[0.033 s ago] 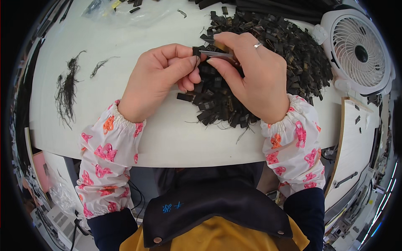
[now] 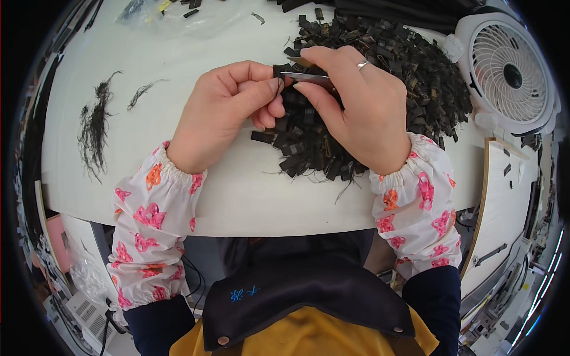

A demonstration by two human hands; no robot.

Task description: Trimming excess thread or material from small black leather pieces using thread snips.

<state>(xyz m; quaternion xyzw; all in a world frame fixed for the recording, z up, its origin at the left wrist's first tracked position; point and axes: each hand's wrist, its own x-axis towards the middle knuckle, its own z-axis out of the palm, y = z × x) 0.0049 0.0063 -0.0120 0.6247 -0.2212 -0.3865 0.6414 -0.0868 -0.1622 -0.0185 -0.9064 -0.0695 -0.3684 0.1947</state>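
A small black fabric tab point(image 2: 278, 72) is pinched between the thumb and fingertips of my left hand point(image 2: 228, 104). My right hand point(image 2: 359, 98), with a ring on one finger, is closed around metal thread snips point(image 2: 309, 77). Their blades stand apart; the lower one reaches across to the tab at my left fingertips. Whether it touches the fabric, I cannot tell. Under and beyond my hands spreads a large heap of similar black fabric tabs point(image 2: 409, 77), some with loose threads. My palm and fingers hide part of the snips.
A white fan point(image 2: 510, 74) stands right of the heap on the white table point(image 2: 267, 207). Tangled black threads point(image 2: 95, 127) lie at the left. Clear plastic film point(image 2: 160, 21) and a few dark pieces are at the far edge, with black cloth point(image 2: 404, 9) behind the heap.
The snips' blades sit slightly farther left, and the upper blade shows more. My right fingers have shifted a little; my left hand and the tab look nearly the same.
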